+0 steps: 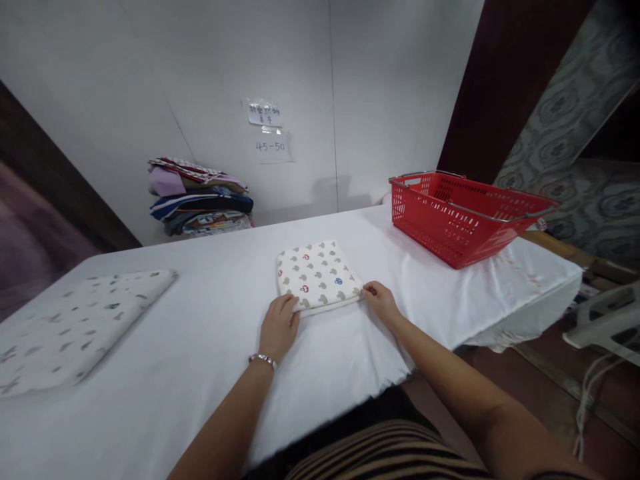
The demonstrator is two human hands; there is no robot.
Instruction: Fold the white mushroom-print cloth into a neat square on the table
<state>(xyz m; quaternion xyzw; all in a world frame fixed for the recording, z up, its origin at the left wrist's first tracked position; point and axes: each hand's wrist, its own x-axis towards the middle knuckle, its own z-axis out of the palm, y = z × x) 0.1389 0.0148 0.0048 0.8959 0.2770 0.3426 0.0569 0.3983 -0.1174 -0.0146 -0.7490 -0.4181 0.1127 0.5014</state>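
Note:
A folded white cloth with small mushroom prints (pixel 317 273) lies on the white table (pixel 210 347) in front of me. My left hand (pixel 279 325), with a bracelet at the wrist, grips the cloth's near left corner, fingers curled on its edge. My right hand (pixel 380 299) pinches the near right corner of the same cloth.
A red plastic basket (pixel 460 213) stands at the table's far right. A stack of folded clothes (pixel 200 197) sits against the back wall. A flat patterned cushion (pixel 70 327) lies at the left. Paper labels (pixel 267 130) hang on the wall. The table edge runs along my body.

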